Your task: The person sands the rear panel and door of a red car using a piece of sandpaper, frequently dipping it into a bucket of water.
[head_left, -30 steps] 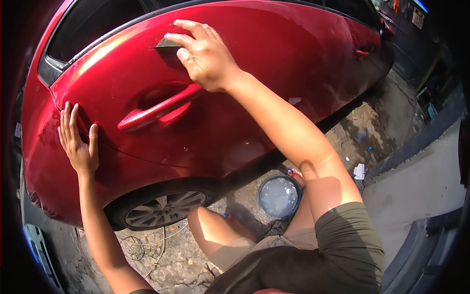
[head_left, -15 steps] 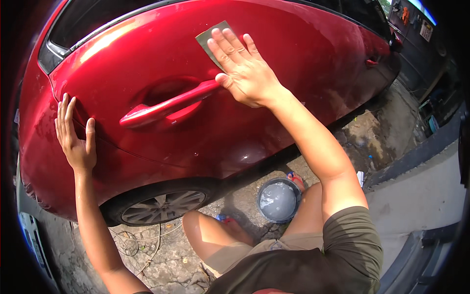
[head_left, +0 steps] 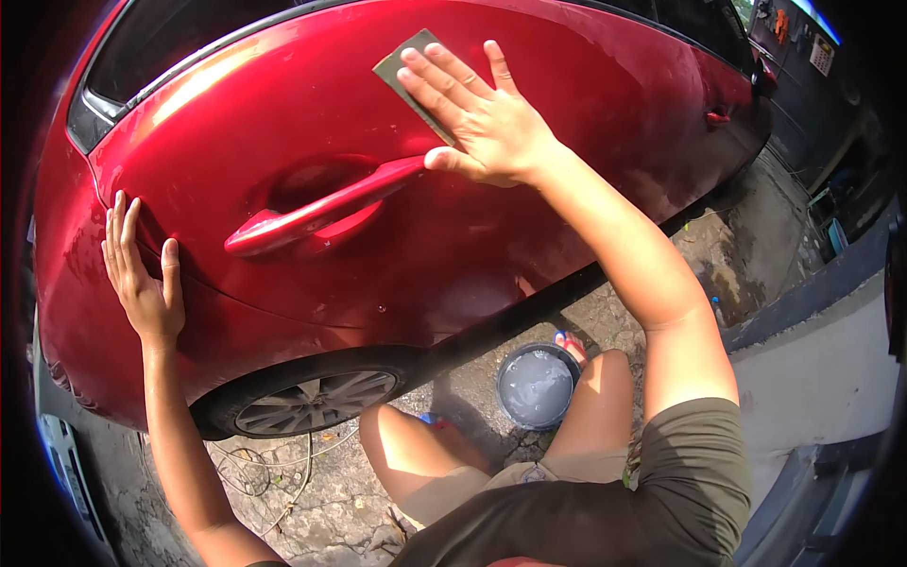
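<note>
Above the right end of the handle [head_left: 321, 210], the right hand [head_left: 496, 130], fingers spread, lies flat over the sheet [head_left: 392, 64] on the car [head_left: 586, 113]; the empty left hand [head_left: 146, 283], fingers upward, is left of the handle.

Cracked floor [head_left: 326, 491], sunlit in patches; at right, a pale wall [head_left: 803, 378] with a dark band [head_left: 803, 291]; upper right, a darker wall [head_left: 801, 90].

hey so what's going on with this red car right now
Someone's right hand is spread partly over a flat, dark green sheet on the door of a red car, just above the door handle. Their left hand rests against the car, farther left. A bucket of cloudy liquid stands on the ground.
</note>
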`<state>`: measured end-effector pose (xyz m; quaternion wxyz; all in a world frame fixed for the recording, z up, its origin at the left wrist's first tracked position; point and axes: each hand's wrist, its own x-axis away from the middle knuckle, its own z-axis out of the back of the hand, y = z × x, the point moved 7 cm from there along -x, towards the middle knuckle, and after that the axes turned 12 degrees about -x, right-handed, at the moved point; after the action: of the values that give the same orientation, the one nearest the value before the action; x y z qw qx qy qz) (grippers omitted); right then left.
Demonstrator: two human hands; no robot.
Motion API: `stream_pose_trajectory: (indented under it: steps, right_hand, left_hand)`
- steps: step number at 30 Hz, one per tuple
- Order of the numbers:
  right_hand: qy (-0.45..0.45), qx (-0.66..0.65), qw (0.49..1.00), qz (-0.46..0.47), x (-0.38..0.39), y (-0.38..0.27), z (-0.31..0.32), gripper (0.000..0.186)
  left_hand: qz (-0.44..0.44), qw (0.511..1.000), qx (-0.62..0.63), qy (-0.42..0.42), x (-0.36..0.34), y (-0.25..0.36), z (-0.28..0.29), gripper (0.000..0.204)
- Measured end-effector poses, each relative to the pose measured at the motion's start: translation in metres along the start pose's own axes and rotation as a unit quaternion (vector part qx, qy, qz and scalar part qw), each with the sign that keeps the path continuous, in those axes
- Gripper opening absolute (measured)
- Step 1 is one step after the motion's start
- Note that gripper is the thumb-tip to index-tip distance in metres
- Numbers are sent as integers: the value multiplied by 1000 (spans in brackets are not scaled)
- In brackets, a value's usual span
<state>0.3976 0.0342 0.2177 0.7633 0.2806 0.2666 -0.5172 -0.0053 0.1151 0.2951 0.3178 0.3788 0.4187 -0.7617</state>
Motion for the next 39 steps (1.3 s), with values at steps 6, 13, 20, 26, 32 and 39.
stream_pose_trajectory:
  steps: [6,13,20,26,32,39]
  right_hand:
    - [53,-2,995,-82,49,62,29,110]
    - [72,-51,992,86,-90,-80,-10,96]
    - [132,-15,970,-206,44,87,28,99]
    - [69,-36,995,66,-126,-113,-21,97]
    - [228,-2,941,-251,40,148,10,102]
    - [105,-7,989,-103,-73,-9,9,109]
  left_hand:
    - [7,1000,-17,11,-10,8,2,63]
    - [0,1000,-11,-13,1,-5,-2,63]
    - [17,999,-35,-3,-11,9,-2,67]
    - [19,999,-36,-31,0,-4,-1,73]
    - [27,998,-59,-7,-6,5,0,69]
    - [10,999,-45,-26,4,-5,-10,71]
